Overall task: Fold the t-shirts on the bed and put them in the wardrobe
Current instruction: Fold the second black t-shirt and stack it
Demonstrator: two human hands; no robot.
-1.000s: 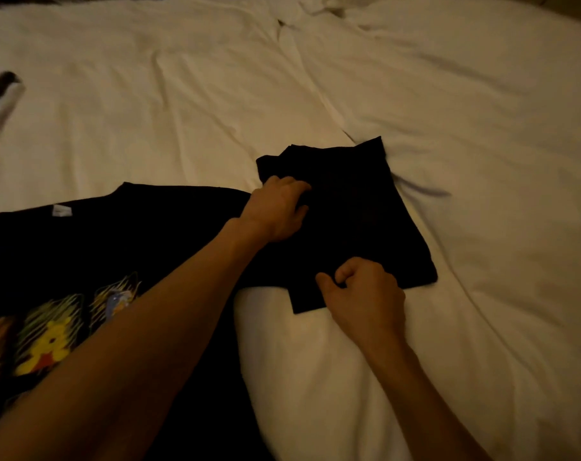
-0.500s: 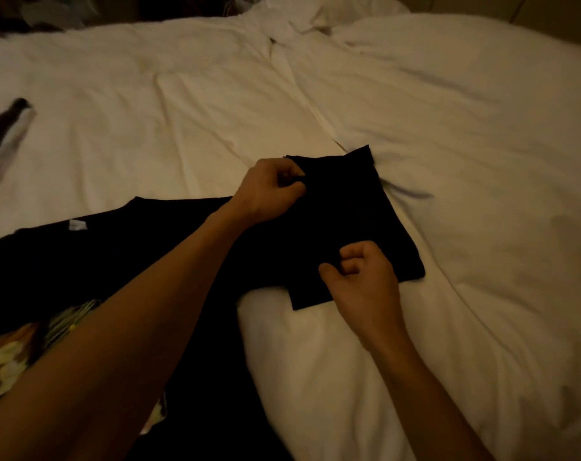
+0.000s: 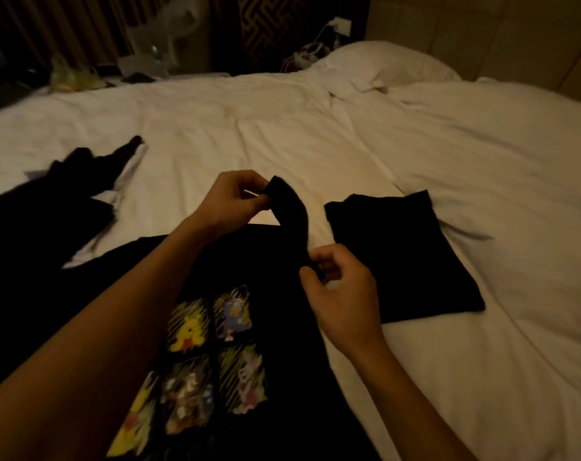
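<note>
Pinches the top of a raised strip of cloth (image 3: 290, 214) in the left grip (image 3: 231, 202), thumb against curled fingers. Clamps the lower end of the same soft black strip in the right grip (image 3: 340, 294), fingers curled round it. Part of the printed t-shirt (image 3: 259, 257), spread matte and flat beneath both forearms on the near side of the bed (image 3: 315, 138), with bright cartoon panels (image 3: 216, 354) in a grid on its front. Just to the right, apart from the strip: the folded t-shirt (image 3: 405, 257), a squarish black packet flat on the sheet. Further left, a rumpled dark garment (image 3: 83, 174) with white at its edge. Underneath, white cotton bedding, creased, with a seam up the middle. At the head, a plump white pillow (image 3: 382, 66). Beyond, a dim room: a wall socket (image 3: 340, 26) with a cable, a crinkled plastic bag (image 3: 69, 74), dark slatted panelling.
</note>
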